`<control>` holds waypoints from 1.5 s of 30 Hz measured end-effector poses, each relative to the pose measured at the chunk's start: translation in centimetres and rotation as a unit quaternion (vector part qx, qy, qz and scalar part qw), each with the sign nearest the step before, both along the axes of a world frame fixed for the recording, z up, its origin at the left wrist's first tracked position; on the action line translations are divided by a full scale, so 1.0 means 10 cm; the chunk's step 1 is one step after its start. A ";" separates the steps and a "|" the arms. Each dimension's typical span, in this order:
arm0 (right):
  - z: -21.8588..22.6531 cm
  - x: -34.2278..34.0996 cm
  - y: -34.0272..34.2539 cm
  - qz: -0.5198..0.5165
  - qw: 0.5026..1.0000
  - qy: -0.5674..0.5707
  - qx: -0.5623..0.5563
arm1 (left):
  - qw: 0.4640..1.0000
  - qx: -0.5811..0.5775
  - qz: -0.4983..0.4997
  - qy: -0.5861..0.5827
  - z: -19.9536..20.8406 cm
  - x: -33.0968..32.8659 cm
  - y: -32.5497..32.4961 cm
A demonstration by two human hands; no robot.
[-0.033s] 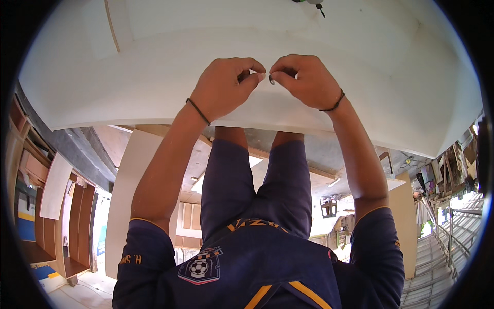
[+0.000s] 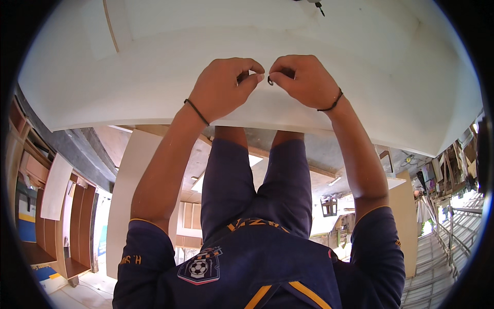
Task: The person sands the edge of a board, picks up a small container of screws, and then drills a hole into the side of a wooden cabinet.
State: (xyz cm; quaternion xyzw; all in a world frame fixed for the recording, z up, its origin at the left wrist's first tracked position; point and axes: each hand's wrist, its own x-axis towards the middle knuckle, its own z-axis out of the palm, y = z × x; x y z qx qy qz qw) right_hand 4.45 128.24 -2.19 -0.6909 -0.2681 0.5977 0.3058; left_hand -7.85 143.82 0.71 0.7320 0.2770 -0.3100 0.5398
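Over the near part of a broad white panel, my two hands face each other with their fingertips only a little apart. Thumb and forefinger of my left hand are closed in a pinch; what they hold, if anything, is too small to make out. In the pinch of my right hand is a small dark, curved piece, which sticks out below the fingertips. Its kind cannot be told.
A tool with a dark pointed tip lies at the far edge, partly cut off. On the panel's far left is a thin brown strip. Brown wooden shelving stands to the left, and a pale board leans beside my left arm.
Both hands keep their pinches and almost the same place. The view has shifted a trifle, so less of the tool shows at the top edge.
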 end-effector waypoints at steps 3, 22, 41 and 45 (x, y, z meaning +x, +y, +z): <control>-0.04 -0.05 -0.02 0.029 0.999 0.013 -0.030 | 1.000 -0.004 0.003 -0.016 -0.03 -0.06 -0.02; 0.01 -0.07 -0.06 0.068 0.990 0.084 -0.090 | 0.982 -0.056 -0.151 -0.100 -0.11 -0.21 -0.08; -0.05 0.04 -0.16 0.070 0.982 0.167 -0.054 | 0.978 -0.067 -0.172 -0.101 -0.10 -0.19 -0.07; -0.08 0.04 -0.17 0.072 0.980 0.176 -0.053 | 0.978 -0.071 -0.178 -0.088 -0.08 -0.17 -0.06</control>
